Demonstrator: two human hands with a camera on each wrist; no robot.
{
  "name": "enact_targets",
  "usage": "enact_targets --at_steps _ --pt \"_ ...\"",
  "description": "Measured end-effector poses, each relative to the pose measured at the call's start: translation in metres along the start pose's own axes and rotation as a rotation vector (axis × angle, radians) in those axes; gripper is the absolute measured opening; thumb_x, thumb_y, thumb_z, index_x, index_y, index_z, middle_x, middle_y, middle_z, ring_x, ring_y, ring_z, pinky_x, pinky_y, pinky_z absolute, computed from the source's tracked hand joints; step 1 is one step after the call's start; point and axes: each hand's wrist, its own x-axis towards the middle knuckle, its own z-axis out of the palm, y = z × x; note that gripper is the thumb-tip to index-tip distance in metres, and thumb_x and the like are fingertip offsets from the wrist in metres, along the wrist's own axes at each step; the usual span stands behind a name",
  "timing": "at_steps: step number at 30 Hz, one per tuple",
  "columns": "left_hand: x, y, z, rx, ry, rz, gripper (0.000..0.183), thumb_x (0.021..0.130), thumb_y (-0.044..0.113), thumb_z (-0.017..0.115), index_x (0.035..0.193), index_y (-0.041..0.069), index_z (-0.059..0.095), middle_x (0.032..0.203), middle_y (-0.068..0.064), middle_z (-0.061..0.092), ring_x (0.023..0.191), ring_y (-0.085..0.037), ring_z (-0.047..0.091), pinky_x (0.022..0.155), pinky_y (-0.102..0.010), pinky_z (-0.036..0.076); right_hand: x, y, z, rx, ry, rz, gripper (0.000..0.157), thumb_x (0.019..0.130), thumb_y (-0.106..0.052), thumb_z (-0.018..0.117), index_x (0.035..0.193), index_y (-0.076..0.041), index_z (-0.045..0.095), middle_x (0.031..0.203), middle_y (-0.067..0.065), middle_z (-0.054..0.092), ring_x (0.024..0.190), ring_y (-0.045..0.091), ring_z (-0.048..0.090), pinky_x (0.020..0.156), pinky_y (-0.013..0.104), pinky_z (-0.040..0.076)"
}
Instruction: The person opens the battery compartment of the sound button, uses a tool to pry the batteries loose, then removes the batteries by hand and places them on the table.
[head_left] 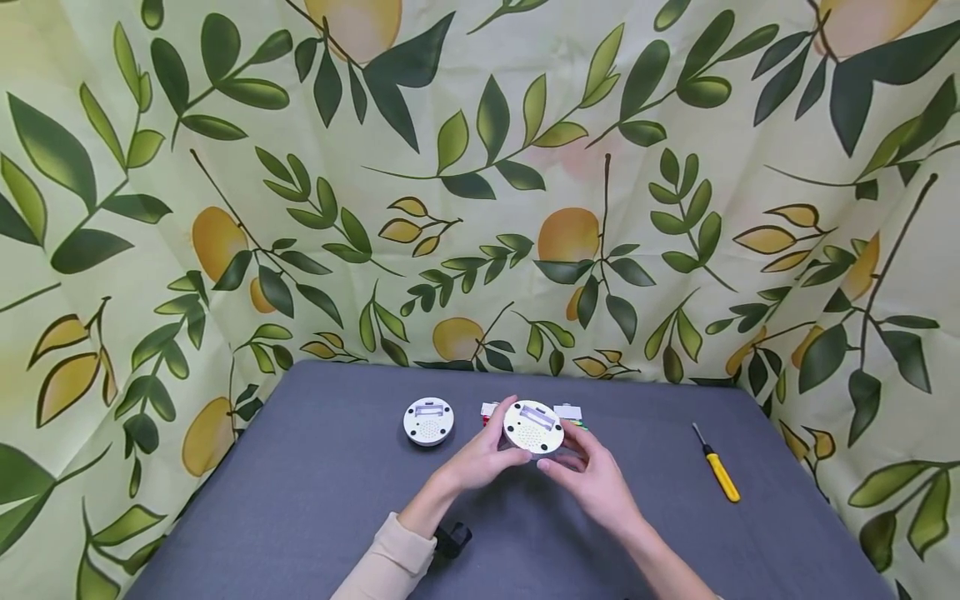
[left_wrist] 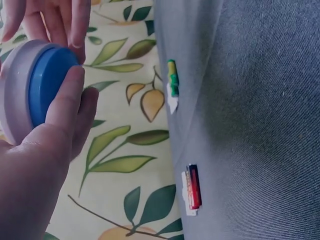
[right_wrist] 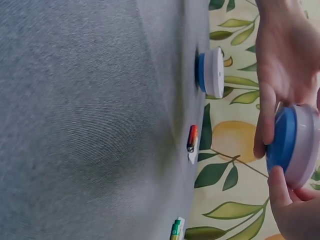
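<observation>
Both hands hold a round buzzer button (head_left: 533, 427) above the table, its white underside turned up toward the head camera. That underside shows an uncovered battery compartment, small speaker holes and dark feet. In the wrist views a blue dome (left_wrist: 47, 85) forms its other side. My left hand (head_left: 480, 457) grips the left edge, and my right hand (head_left: 597, 483) holds the lower right edge with thumb and fingers. Behind it lie a red battery (left_wrist: 194, 187) and a green battery (left_wrist: 173, 80), each beside a small white piece. Both are mostly hidden in the head view.
A second buzzer button (head_left: 429, 422) lies upside down on the grey table (head_left: 337, 500), left of the hands. A screwdriver (head_left: 717, 469) with a yellow handle rests at the right. Patterned cloth (head_left: 480, 250) hangs along the back and sides. A black object (head_left: 453, 540) shows by the left wrist.
</observation>
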Motion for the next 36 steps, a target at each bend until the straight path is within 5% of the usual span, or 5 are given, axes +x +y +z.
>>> enact_targets --at_steps 10,17,23,36 --pt "0.006 -0.002 0.012 -0.022 -0.117 -0.005 0.072 0.103 0.012 0.059 0.160 -0.001 0.017 0.155 -0.017 0.039 0.134 -0.027 0.051 0.104 -0.028 0.045 -0.001 0.011 -0.024 -0.125 0.037 0.073 0.081 0.083 -0.015 0.086 0.149 0.005 0.042 0.138 0.023 0.054 0.122 0.033 0.058 0.098 0.036 0.051" --pt "0.016 -0.008 0.029 0.035 -0.053 0.002 0.065 0.097 0.010 0.069 0.151 -0.004 0.036 0.143 -0.015 0.053 0.126 -0.026 0.059 0.104 -0.030 0.046 0.000 0.020 -0.047 -0.129 -0.011 0.091 0.082 0.082 -0.013 0.086 0.148 0.007 0.042 0.136 0.027 0.056 0.119 0.036 0.061 0.086 0.028 0.055" --pt "0.030 -0.012 0.045 0.043 0.026 -0.010 0.063 0.088 0.006 0.078 0.143 -0.003 0.048 0.129 -0.010 0.060 0.112 -0.019 0.065 0.096 -0.026 0.050 0.003 0.027 -0.063 -0.183 -0.026 0.122 0.084 0.081 -0.015 0.087 0.148 0.007 0.041 0.138 0.028 0.054 0.121 0.037 0.060 0.089 0.031 0.055" --pt "0.072 -0.018 0.079 0.117 0.074 -0.017 0.061 0.083 -0.001 0.080 0.137 -0.009 0.053 0.117 -0.012 0.063 0.099 -0.016 0.068 0.085 -0.021 0.053 0.011 0.047 -0.095 -0.258 0.033 0.165 0.083 0.081 -0.010 0.086 0.146 0.011 0.040 0.139 0.034 0.050 0.123 0.045 0.057 0.091 0.036 0.055"
